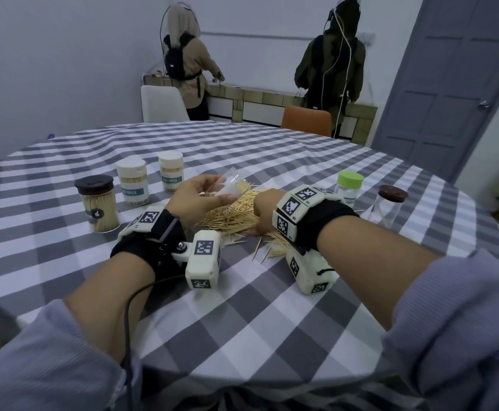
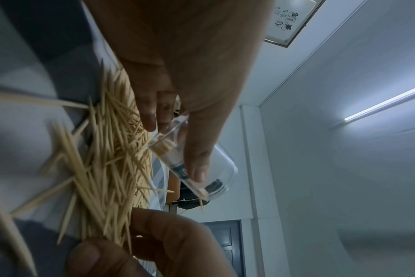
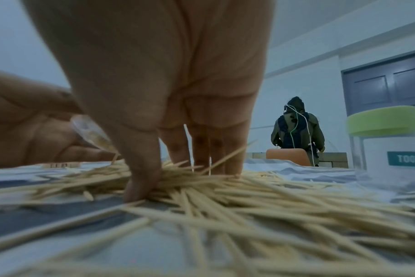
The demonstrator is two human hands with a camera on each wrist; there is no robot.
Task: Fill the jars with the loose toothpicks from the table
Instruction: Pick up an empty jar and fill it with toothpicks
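Both hands were at work over the pile: the left hand (image 1: pixel 196 197) gripped a clear jar (image 1: pixel 229 185) tilted on its side, thumb and fingers curled round its wall, mouth turned toward the heap. A few sticks already lay inside it. The right hand (image 1: pixel 264 216) pressed down into the loose toothpicks (image 1: pixel 231 216), its thumb (image 3: pixel 142 180) and fingers closing on a bunch in the middle of the pile.

Those toothpicks looked pale, thin and pointed, lying crisscrossed on the checked tablecloth (image 1: pixel 272 315). They would likely be very light, stiff and quick to scatter or snag, so a pinch across the middle of an aligned bundle seemed best. The smooth jar probably needed a firm hold.

Further out stood three filled jars (image 1: pixel 132 182) to the left, and a green-lidded jar (image 1: pixel 349 188) to the right.
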